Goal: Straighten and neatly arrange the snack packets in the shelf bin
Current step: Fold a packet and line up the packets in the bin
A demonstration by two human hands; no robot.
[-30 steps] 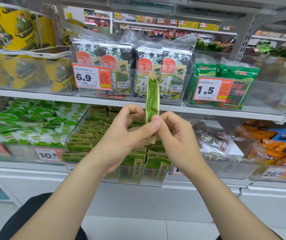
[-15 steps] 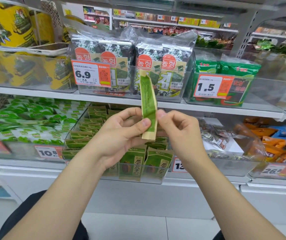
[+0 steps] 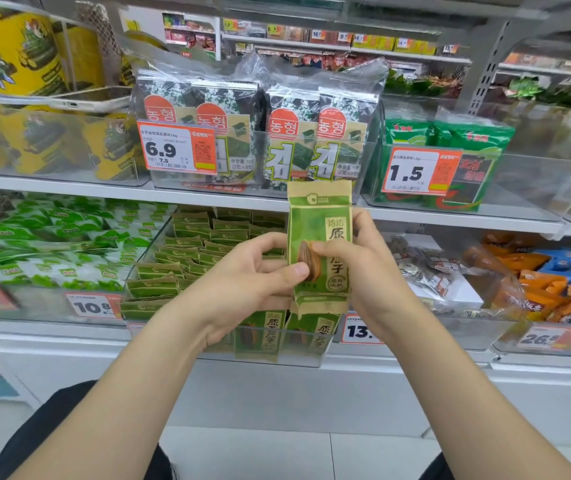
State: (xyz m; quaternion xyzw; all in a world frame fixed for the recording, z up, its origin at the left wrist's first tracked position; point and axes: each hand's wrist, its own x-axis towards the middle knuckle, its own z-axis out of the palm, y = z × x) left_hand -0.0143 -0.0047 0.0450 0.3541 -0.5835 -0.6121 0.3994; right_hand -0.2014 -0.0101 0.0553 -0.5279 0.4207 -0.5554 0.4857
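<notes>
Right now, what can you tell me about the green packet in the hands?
The green packet looks papery, with tan strips at top and bottom, a striped brown seed picture and characters on its front. It is upright facing the camera, held in front of the clear bin of matching packets. The left hand and right hand pinch its sides, thumbs on the front.

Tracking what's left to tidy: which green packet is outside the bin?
The green packet pinched upright between left hand and right hand; every other one sits in the bin.
</notes>
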